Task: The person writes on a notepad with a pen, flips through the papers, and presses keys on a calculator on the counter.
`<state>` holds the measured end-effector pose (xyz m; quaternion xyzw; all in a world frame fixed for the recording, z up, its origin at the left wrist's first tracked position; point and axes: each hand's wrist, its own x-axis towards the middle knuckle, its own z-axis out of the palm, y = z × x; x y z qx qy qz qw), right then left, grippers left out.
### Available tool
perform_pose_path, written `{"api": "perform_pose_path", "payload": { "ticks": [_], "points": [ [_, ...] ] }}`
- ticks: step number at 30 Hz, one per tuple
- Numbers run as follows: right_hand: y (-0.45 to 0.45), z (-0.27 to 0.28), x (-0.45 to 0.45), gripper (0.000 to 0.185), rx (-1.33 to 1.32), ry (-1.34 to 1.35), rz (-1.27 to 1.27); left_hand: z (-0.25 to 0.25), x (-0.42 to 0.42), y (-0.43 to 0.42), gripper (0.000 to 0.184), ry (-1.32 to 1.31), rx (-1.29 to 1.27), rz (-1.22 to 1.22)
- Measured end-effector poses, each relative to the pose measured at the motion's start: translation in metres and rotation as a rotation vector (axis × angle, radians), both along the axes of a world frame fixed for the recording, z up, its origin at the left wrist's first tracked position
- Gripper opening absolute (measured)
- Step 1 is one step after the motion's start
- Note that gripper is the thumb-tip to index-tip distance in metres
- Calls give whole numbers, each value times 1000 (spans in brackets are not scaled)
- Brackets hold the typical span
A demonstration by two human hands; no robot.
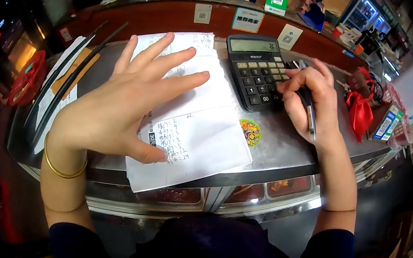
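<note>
My left hand [133, 93] is spread over the white paper [204, 144], its thumb at the lower lines of handwriting and figures. A gold bangle [63, 170] circles my left wrist. My right hand [312, 98] is closed around a dark pen [312, 117], with its fingertips at the right side of the black calculator [253, 78]. The calculator lies just right of the paper, and its display shows digits. A colourful round sticker [249, 133] is on the counter below the calculator.
Two long black strips [75, 75] lie on papers at the left. Red fabric [359, 112], keys [344, 86] and a box with QR codes [387, 121] are at the right. A raised red-brown ledge [175, 11] with code cards runs behind the counter.
</note>
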<state>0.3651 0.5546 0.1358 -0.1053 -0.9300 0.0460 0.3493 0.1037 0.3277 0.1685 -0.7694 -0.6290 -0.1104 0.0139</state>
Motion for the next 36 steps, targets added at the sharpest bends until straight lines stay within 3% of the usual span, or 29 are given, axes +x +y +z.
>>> {"api": "perform_pose_path", "payload": {
  "ticks": [3, 8, 12, 15, 19, 21, 22, 28, 34, 36],
  "points": [
    [-4, -3, -5, 22, -43, 2, 136, 0, 1, 0, 122, -15, -4, 1],
    [-1, -5, -6, 38, -107, -194, 141, 0, 1, 0, 122, -10, -6, 3],
    [-5, -6, -12, 49, -127, -156, 193, 1, 2, 0, 123, -6, -16, 7],
    [-6, -8, -15, 48, -125, -238, 189, 1, 1, 0, 122, -4, -9, -7],
    [-6, -4, -10, 39, -63, -147, 148, 0, -1, 0, 122, -12, -7, -11],
    [2, -6, -7, 6, -23, 22, -4, 1, -2, 0, 122, -10, -16, -10],
    [6, -6, -4, 2, -1, 49, -56, 2, -3, 1, 121, -7, -24, -7],
    [5, -6, -1, 6, -50, -35, -170, 0, -44, 10, 115, -61, 46, 83],
    [5, -3, 0, 5, 31, 142, -128, -12, -77, 20, 112, -183, 34, 369],
    [2, 0, -1, 19, -26, 250, -107, -12, -80, 20, 114, -288, -42, 395]
  ]
}}
